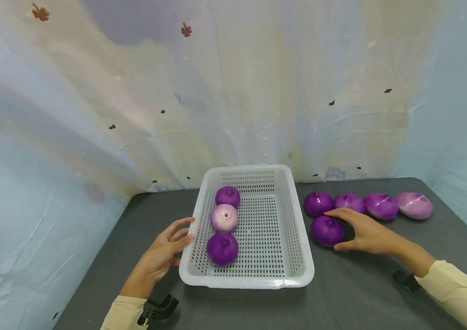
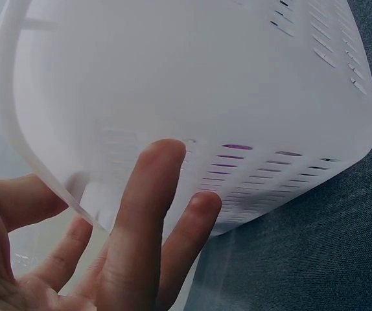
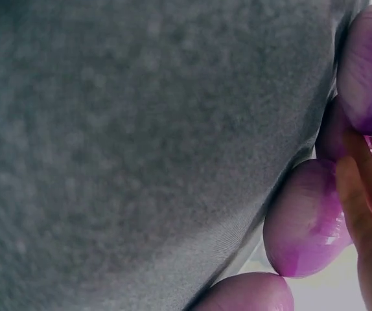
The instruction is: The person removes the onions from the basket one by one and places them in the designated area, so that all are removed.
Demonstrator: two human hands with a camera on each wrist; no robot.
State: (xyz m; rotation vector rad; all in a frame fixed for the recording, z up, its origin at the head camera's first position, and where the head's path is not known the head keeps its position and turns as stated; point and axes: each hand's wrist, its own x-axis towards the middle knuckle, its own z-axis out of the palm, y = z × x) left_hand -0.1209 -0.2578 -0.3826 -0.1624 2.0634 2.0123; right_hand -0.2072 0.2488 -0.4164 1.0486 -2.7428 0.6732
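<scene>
The right hand [image 1: 365, 233] curves loosely over a purple onion [image 1: 326, 230] on the grey table [image 1: 361, 293], thumb at its 5 o'clock side; whether the fingers actually press it is hard to tell. Four more onions [image 1: 367, 204] line up at its 12 to 2 o'clock. The left hand [image 1: 163, 254], fingers spread and relaxed, touches the white basket [image 1: 254, 279] wall at 9 o'clock, gripping nothing.

Eight onions [image 1: 326, 230], one basket [image 1: 295, 220], two hands [image 1: 365, 233].
</scene>
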